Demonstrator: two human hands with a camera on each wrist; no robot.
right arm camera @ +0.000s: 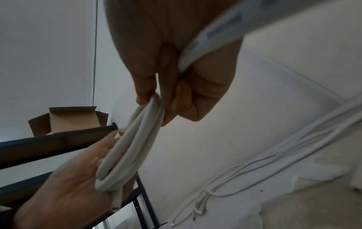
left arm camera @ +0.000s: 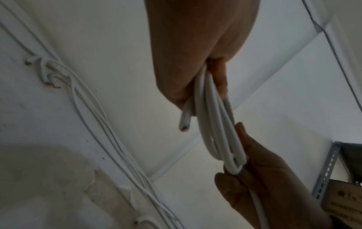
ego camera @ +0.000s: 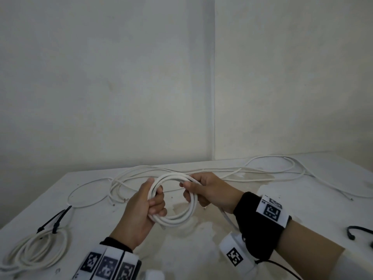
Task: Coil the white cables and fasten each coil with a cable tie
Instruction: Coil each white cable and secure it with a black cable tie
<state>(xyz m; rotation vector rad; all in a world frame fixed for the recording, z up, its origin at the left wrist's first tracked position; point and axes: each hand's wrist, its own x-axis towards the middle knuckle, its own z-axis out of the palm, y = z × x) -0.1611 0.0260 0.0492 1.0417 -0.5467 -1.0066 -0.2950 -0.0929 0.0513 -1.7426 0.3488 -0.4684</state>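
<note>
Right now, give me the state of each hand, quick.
Left hand: closed, gripping the coil on its left side.
Right hand: closed, pinching the coil's right side.

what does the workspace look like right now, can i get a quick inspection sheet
Surface: white table, stained patches near the middle.
Job's things: coil in hand, no tie on it; finished coil at front left with black cable ties.
Clutter: black object at right edge, too cut off to identify.
Grippers: left hand grips the coil's left side; right hand grips its right side.
Cables: loose white cables strung along the table's far side.
Surroundings: bare white walls; open cardboard box on dark shelving.
</note>
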